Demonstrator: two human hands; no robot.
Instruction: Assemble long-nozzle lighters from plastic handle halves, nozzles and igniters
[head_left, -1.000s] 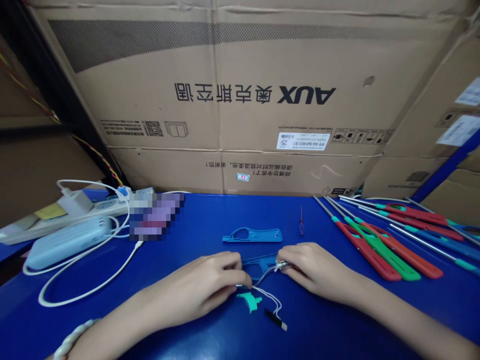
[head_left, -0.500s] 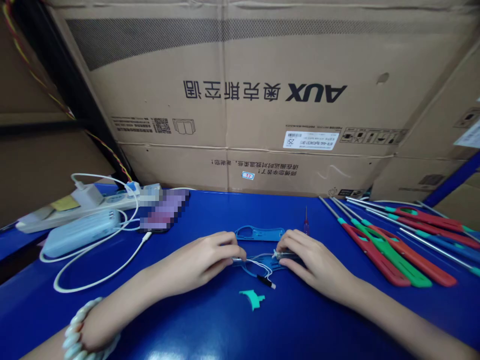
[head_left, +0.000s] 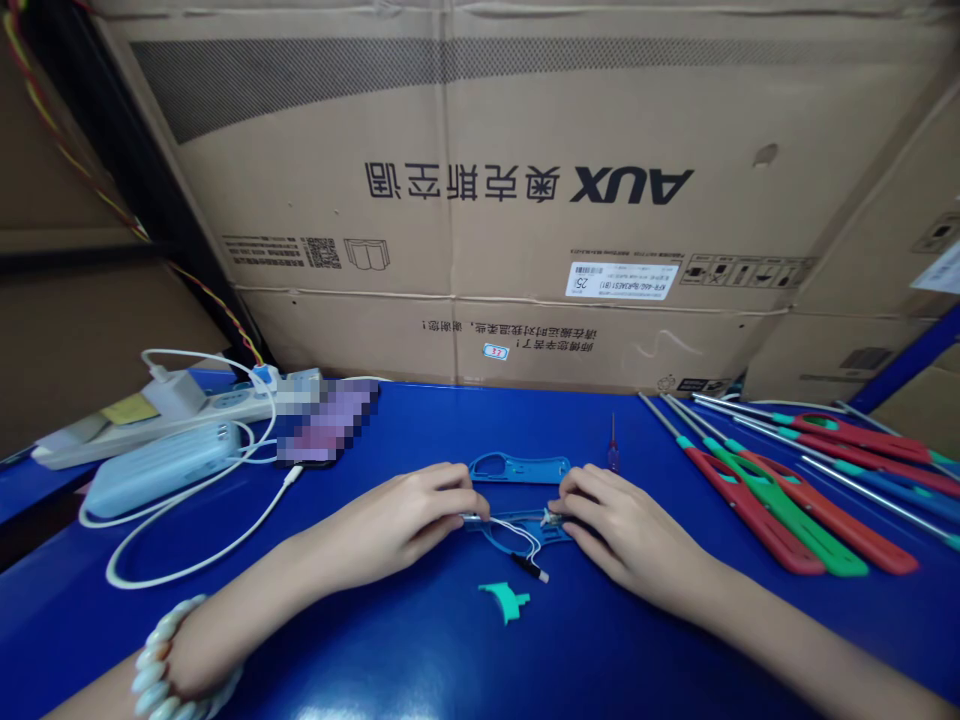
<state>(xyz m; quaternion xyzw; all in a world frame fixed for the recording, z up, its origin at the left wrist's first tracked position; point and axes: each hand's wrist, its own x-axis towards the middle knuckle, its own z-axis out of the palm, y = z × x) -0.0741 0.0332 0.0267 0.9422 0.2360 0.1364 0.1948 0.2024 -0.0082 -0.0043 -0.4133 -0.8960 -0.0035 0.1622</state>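
My left hand and my right hand both rest on the blue table, pinched on the two ends of a blue plastic handle shell. A thin white wire with a black tip loops out of it toward me. A second blue handle shell lies just beyond my fingers. A small teal trigger piece lies loose on the table in front of my hands. A small screwdriver with a purple handle lies beside my right hand.
Several finished red, green and blue long-shafted tools lie at the right. At the left sit a power strip, a pale power bank and a white cable. A large cardboard box walls off the back.
Both hands and the shell moved away from me, close to the second shell. The wire's black tip was drawn in closer to the shell. The teal piece stayed put.
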